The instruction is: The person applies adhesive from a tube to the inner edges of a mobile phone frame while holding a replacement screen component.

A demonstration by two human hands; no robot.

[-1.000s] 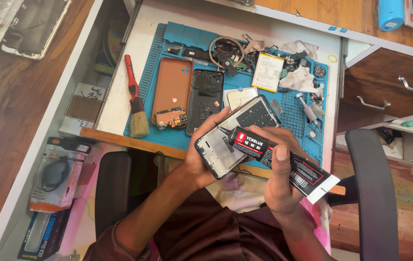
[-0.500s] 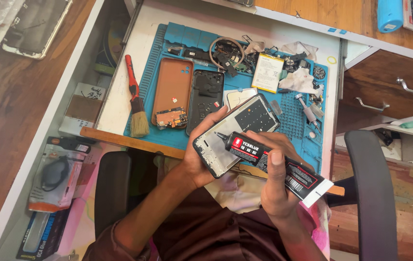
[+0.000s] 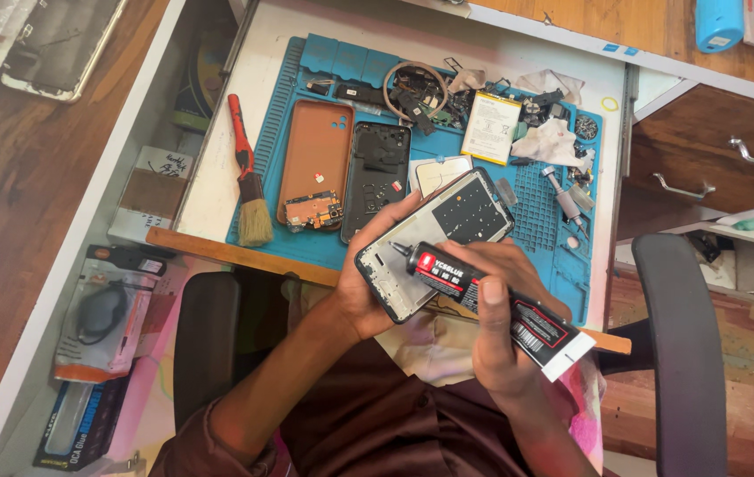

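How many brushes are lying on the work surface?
1. A red-handled brush lies along the left edge of the blue work mat, left of the brown phone back cover. More could be hidden in the parts pile at the mat's far end.

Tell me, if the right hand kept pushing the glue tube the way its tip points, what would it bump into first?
The right hand aims the black glue tube up-left. Its nozzle would probably meet the phone frame held in the left hand; the tip already looks at or just above its lower edge.
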